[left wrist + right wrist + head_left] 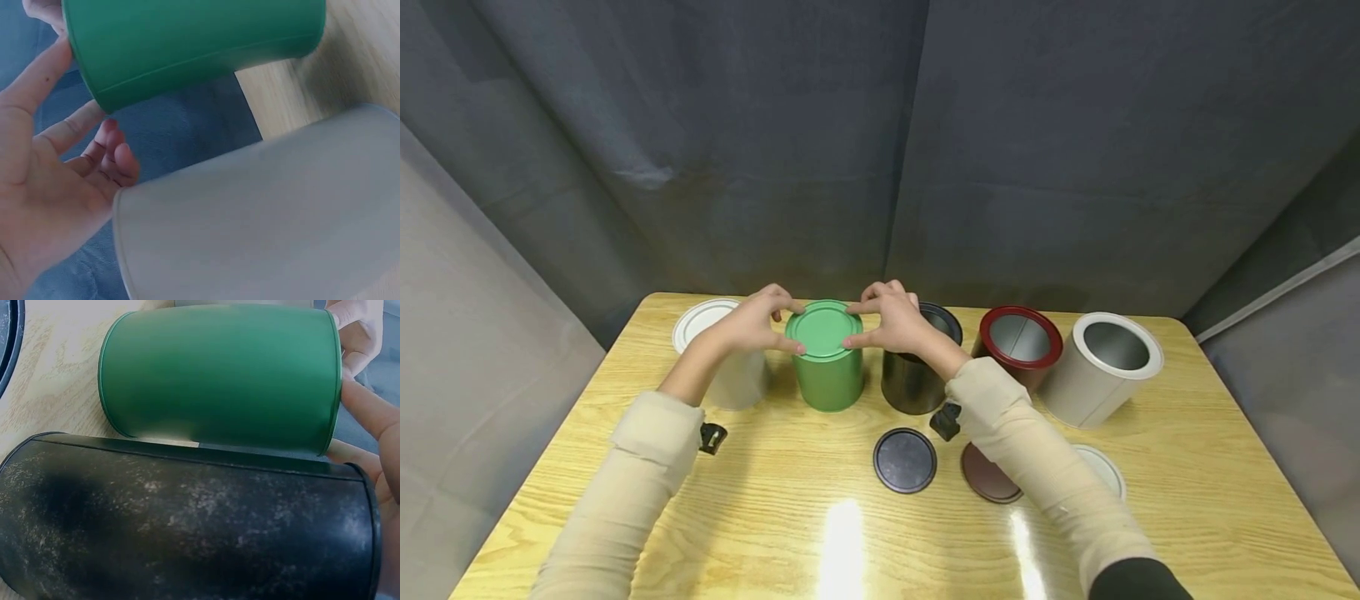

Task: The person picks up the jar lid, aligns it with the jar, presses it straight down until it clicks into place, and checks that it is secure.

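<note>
A green can (831,385) stands upright with a green lid (824,328) seated on its top. My left hand (752,323) touches the lid's left edge with thumb and index finger spread. On the right edge, the thumb and index finger of my right hand (897,320) rest in the same way. Both wrist views show fairly straight fingers at the green rim. Close under my left hand is a whitish can (262,212) with a white lid (703,321). A black can (187,519), open at the top, stands below my right hand.
Further right stand an open dark red can (1021,337) and an open white can (1093,375). In front lie a black lid (905,461), a brown lid (988,475) and a white lid (1103,468), partly behind my right forearm. Grey curtains (880,167) hang behind the wooden table (775,517).
</note>
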Action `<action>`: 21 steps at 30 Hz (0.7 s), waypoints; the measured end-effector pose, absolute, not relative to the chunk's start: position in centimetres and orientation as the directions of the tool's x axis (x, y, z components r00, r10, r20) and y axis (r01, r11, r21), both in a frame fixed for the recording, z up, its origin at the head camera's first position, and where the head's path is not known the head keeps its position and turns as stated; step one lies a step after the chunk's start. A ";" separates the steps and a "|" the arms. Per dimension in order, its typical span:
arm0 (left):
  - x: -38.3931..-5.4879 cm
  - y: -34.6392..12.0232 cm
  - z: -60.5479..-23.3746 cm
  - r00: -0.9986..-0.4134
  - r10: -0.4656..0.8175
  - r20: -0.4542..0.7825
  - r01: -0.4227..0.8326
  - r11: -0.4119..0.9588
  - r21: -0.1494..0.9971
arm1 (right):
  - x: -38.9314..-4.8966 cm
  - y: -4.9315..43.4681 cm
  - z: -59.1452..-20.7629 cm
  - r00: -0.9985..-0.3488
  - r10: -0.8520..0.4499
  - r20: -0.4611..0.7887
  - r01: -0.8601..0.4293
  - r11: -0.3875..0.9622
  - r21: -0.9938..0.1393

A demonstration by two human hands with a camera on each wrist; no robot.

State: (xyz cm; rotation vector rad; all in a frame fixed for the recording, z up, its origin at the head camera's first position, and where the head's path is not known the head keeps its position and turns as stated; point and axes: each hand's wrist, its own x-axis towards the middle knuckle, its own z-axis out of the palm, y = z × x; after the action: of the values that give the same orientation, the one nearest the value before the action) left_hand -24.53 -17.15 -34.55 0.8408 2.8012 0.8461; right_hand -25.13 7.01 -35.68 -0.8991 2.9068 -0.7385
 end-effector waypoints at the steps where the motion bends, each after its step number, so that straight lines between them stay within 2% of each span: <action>1: -24.5 -17.1 -34.5 -0.843 0.534 0.063 0.481 0.695 0.534 | -25.1 7.0 -35.7 -0.833 -0.538 0.129 -0.534 0.723 -0.438; 8: -24.3 -16.8 -34.9 -0.846 0.531 0.050 0.464 0.684 0.563 | -25.0 6.8 -35.6 -0.828 -0.544 0.133 -0.544 0.726 -0.420; 21: -24.3 -16.4 -34.9 -0.856 0.516 0.021 0.442 0.711 0.546 | -25.2 6.8 -35.5 -0.842 -0.525 0.126 -0.529 0.754 -0.389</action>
State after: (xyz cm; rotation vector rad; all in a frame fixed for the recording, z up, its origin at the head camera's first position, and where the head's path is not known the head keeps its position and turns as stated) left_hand -24.29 -16.36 -34.86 0.7826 2.7811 0.8360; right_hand -25.15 6.77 -35.48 -0.8867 2.9507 -0.6582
